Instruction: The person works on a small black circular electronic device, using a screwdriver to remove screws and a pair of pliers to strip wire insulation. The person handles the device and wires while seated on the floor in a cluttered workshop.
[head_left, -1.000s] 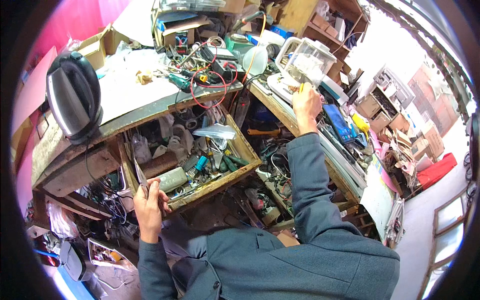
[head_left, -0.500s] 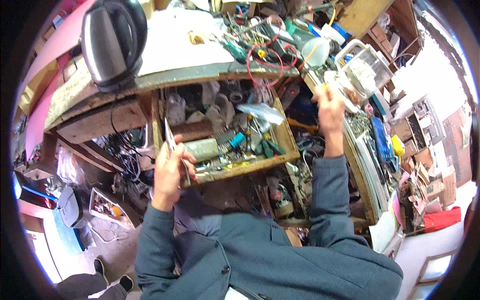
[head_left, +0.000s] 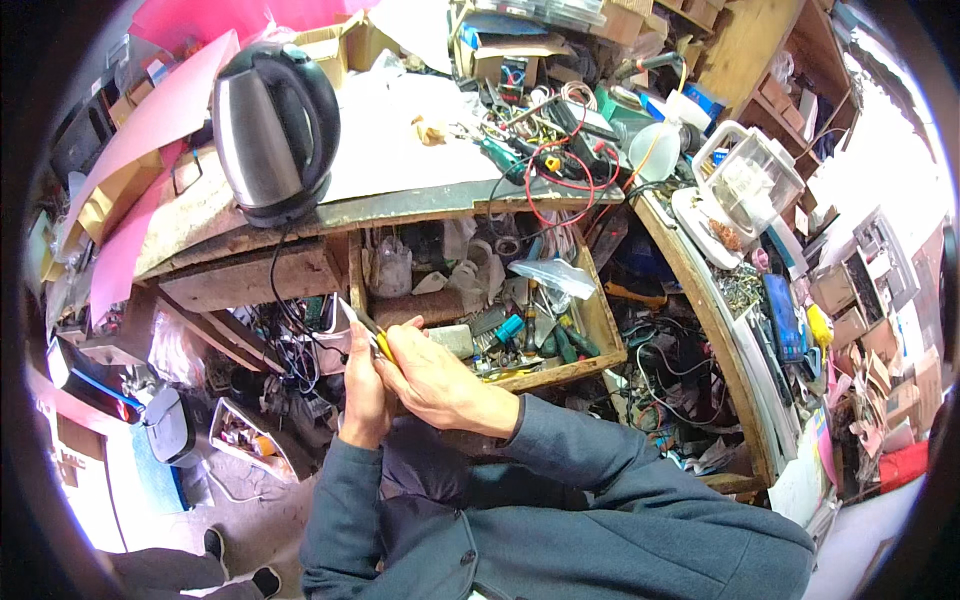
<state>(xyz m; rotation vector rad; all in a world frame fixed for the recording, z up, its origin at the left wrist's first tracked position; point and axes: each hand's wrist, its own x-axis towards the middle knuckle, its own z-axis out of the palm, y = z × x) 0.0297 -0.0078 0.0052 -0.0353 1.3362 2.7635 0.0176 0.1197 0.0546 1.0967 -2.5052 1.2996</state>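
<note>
My left hand [head_left: 367, 393] is closed around a slim, pale, pointed piece [head_left: 347, 310], whose tip sticks out beyond the fingers. Pressed against it from the right, my right hand [head_left: 440, 375] grips a thin yellow-and-dark tool [head_left: 383, 346]; its kind is mostly hidden by the fingers. Both hands meet over the front left corner of an open wooden drawer [head_left: 560, 375]. Inside the drawer lie a pale block [head_left: 455, 340], a turquoise cylinder [head_left: 510, 328], green-handled tools [head_left: 575, 340] and a clear plastic bag [head_left: 552, 277].
A steel kettle [head_left: 262, 140] stands on the bench above the drawer, its cord hanging over the edge. Red cable [head_left: 565, 215] and tools crowd the bench. To the right are a clear plastic container [head_left: 755, 180] and a blue phone-like device [head_left: 785, 315]. Another person's shoes [head_left: 265, 580] show at lower left.
My right hand has come from the cluttered right side over to my left hand, bringing the yellow-and-dark tool. The view has shifted, so the bench sits lower and farther right.
</note>
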